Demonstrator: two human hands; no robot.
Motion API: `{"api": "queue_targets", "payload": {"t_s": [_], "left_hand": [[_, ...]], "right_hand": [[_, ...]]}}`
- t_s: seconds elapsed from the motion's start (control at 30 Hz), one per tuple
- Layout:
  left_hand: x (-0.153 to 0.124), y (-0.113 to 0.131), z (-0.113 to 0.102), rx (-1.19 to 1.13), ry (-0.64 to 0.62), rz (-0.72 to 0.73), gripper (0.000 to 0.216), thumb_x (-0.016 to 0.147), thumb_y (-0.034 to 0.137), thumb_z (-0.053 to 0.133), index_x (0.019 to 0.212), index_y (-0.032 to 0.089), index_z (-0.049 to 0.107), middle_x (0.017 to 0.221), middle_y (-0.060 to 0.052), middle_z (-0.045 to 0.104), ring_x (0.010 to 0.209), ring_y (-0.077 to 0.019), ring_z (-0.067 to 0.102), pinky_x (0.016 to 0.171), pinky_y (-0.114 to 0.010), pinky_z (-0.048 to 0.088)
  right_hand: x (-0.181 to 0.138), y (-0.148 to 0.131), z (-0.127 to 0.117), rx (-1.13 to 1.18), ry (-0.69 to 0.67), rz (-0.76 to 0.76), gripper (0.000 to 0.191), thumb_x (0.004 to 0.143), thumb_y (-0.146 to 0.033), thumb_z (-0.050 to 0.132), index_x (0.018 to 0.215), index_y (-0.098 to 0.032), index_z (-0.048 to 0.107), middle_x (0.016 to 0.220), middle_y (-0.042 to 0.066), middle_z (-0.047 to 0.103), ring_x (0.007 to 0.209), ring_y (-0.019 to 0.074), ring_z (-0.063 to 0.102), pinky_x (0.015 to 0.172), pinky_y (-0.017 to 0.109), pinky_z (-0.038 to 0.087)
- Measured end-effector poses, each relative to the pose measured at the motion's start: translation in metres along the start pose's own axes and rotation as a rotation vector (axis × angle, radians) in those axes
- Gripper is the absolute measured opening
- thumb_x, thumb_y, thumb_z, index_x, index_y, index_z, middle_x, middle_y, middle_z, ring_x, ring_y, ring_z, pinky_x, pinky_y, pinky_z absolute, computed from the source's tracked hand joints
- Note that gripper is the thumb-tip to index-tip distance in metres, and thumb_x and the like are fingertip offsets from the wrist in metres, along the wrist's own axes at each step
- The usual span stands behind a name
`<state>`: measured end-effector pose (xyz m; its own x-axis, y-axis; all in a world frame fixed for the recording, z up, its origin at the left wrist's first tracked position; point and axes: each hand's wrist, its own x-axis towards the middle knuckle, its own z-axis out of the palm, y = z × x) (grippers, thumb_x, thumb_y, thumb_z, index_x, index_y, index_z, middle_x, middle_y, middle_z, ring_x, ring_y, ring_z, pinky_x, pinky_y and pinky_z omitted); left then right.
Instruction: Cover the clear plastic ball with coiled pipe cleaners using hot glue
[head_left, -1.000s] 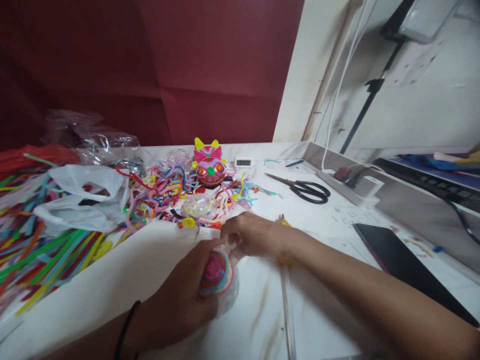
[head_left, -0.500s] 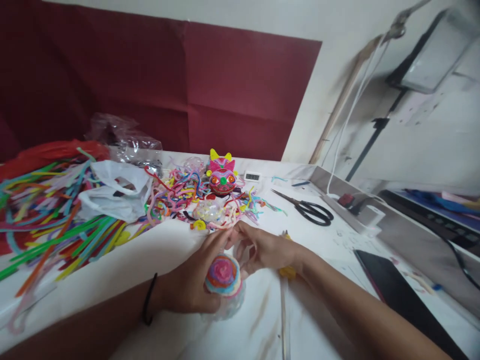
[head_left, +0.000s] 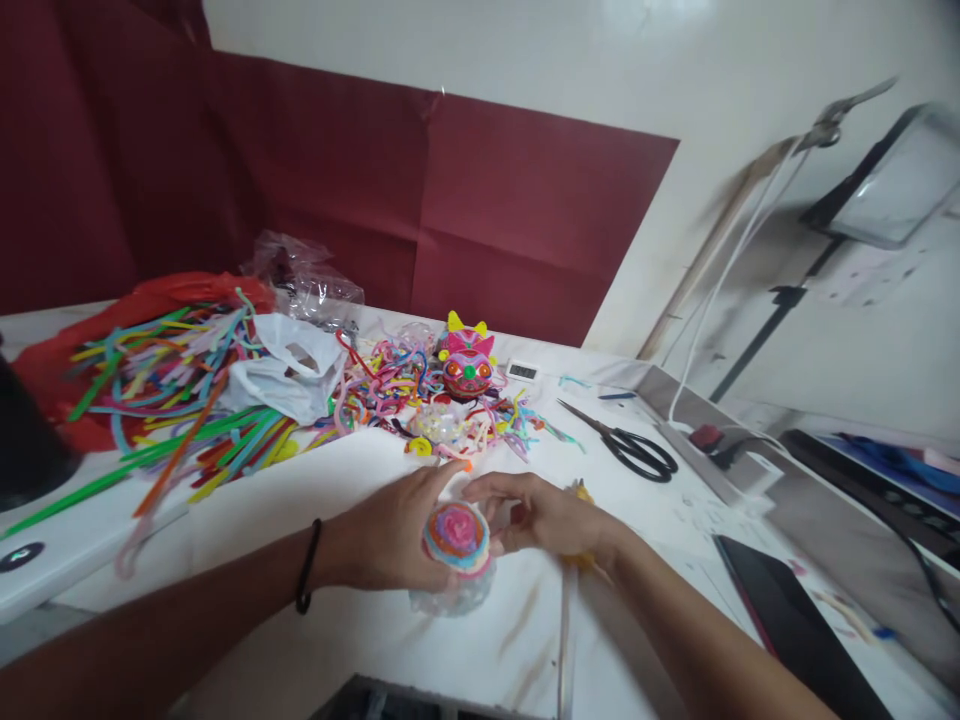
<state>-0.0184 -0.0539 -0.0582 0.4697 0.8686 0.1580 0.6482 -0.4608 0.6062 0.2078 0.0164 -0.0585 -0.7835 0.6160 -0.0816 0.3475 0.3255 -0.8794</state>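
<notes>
left hand (head_left: 390,535) curled around coiled ball (head_left: 456,537); right hand (head_left: 544,515) fingers (head_left: 491,487) pinching above

Cannot see the left side of the ball (head_left: 457,540), hidden inside the left grip (head_left: 386,540) wrapped round it. Cannot tell whether the right grip (head_left: 544,515) pinches anything: fingertips too small and soft. Mostly hidden behind the right wrist: a yellow thing (head_left: 579,492). Cannot read the digits on the clock (head_left: 523,371). Cut off at the left edge: a dark round shape (head_left: 26,440). Cut off at the bottom edge: a dark slab (head_left: 405,700) and the black tablet (head_left: 787,600). Blurred at far right: the screen (head_left: 892,180).
</notes>
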Motion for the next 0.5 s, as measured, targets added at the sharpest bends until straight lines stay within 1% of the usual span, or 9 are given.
{"api": "queue_targets", "payload": {"t_s": [0.07,0.1,0.2,0.23,0.3,0.37,0.43,0.5], "left_hand": [[-0.001,-0.005,-0.002,-0.079,0.001,-0.007,0.098,0.063,0.033,0.082,0.145,0.017,0.032,0.111,-0.009,0.063,0.097,-0.0287,0.063,0.087,-0.04,0.05],[-0.001,-0.01,-0.003,-0.126,-0.012,-0.002,0.099,0.063,0.035,0.082,0.146,0.018,0.031,0.108,-0.008,0.064,0.095,-0.0277,0.064,0.085,-0.039,0.051],[0.002,-0.023,-0.009,-0.315,-0.121,0.065,0.101,0.062,0.034,0.082,0.146,0.019,0.028,0.114,-0.009,0.064,0.105,-0.027,0.063,0.092,-0.039,0.048],[0.003,-0.026,-0.011,-0.378,-0.175,0.1,0.096,0.064,0.032,0.08,0.144,0.019,0.029,0.118,-0.01,0.063,0.109,-0.027,0.062,0.094,-0.04,0.047],[0.003,-0.025,-0.013,-0.409,-0.242,0.143,0.083,0.069,0.028,0.075,0.14,0.019,0.034,0.122,-0.011,0.062,0.112,-0.0269,0.061,0.097,-0.041,0.046],[0.001,-0.016,-0.01,-0.318,-0.217,0.138,0.072,0.07,0.024,0.072,0.135,0.019,0.041,0.125,-0.011,0.061,0.112,-0.0275,0.059,0.098,-0.041,0.045],[-0.003,-0.003,-0.002,-0.203,-0.13,0.114,0.067,0.066,0.021,0.073,0.128,0.019,0.047,0.125,-0.01,0.059,0.112,-0.0285,0.057,0.098,-0.042,0.045],[-0.006,0.007,0.008,-0.136,-0.061,0.106,0.055,0.065,0.016,0.069,0.117,0.019,0.052,0.115,-0.008,0.061,0.103,-0.0263,0.057,0.092,-0.04,0.047]], "right_hand": [[-0.004,-0.002,0.006,-0.018,0.034,0.013,0.055,0.063,-0.027,0.083,0.113,-0.018,0.064,0.086,-0.001,0.062,0.073,0.0131,0.059,0.064,0.025,0.046],[-0.007,-0.003,0.01,-0.032,0.06,0.018,0.054,0.062,-0.027,0.083,0.112,-0.019,0.063,0.085,-0.001,0.062,0.073,0.0132,0.059,0.063,0.025,0.046],[-0.017,-0.007,0.025,-0.087,0.17,0.033,0.051,0.065,-0.026,0.079,0.113,-0.019,0.061,0.088,0.0,0.061,0.076,0.0151,0.059,0.061,0.025,0.045],[-0.02,-0.008,0.03,-0.105,0.206,0.038,0.051,0.066,-0.025,0.077,0.114,-0.019,0.06,0.091,0.002,0.062,0.078,0.0156,0.059,0.061,0.026,0.045],[-0.026,-0.009,0.038,-0.133,0.261,0.043,0.051,0.069,-0.023,0.075,0.117,-0.019,0.058,0.098,0.004,0.062,0.08,0.0164,0.06,0.062,0.027,0.045],[-0.029,-0.009,0.043,-0.151,0.295,0.043,0.05,0.07,-0.022,0.073,0.117,-0.019,0.058,0.102,0.005,0.062,0.082,0.0173,0.06,0.063,0.028,0.046],[-0.03,-0.009,0.045,-0.157,0.313,0.043,0.049,0.069,-0.021,0.074,0.116,-0.018,0.059,0.1,0.005,0.063,0.081,0.0175,0.061,0.063,0.028,0.046],[-0.029,-0.008,0.045,-0.152,0.319,0.035,0.049,0.068,-0.021,0.075,0.114,-0.018,0.06,0.097,0.004,0.064,0.079,0.0166,0.061,0.063,0.028,0.046]]}}
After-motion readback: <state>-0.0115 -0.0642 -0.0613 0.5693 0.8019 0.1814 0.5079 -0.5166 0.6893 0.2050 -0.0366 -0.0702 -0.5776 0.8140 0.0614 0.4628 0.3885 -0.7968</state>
